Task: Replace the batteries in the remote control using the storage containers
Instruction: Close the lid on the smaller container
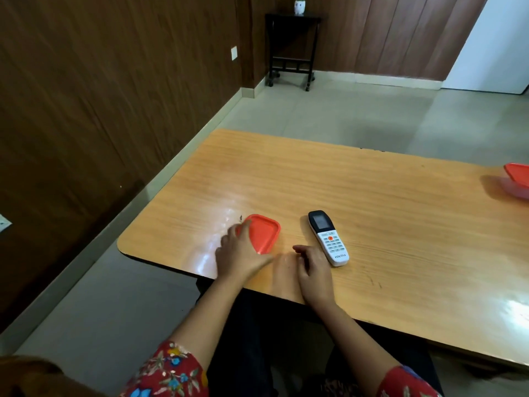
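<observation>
A white remote control [329, 239] with a dark screen lies face up on the wooden table [372, 202]. To its left is a red container lid [264, 233]. My left hand [239, 253] grips the lid's left edge, thumb stretched along its near side. A faint, blurred translucent shape [283, 266] between my hands looks like the container's clear base. My right hand [313, 270] sits with curled fingers against that shape, just left of the remote's near end. No batteries are visible.
A second container with a red lid [518, 179] stands at the table's far right edge, partly cut off. The table's rounded left corner is close to my left hand. A dark side table [292, 47] stands by the far wall.
</observation>
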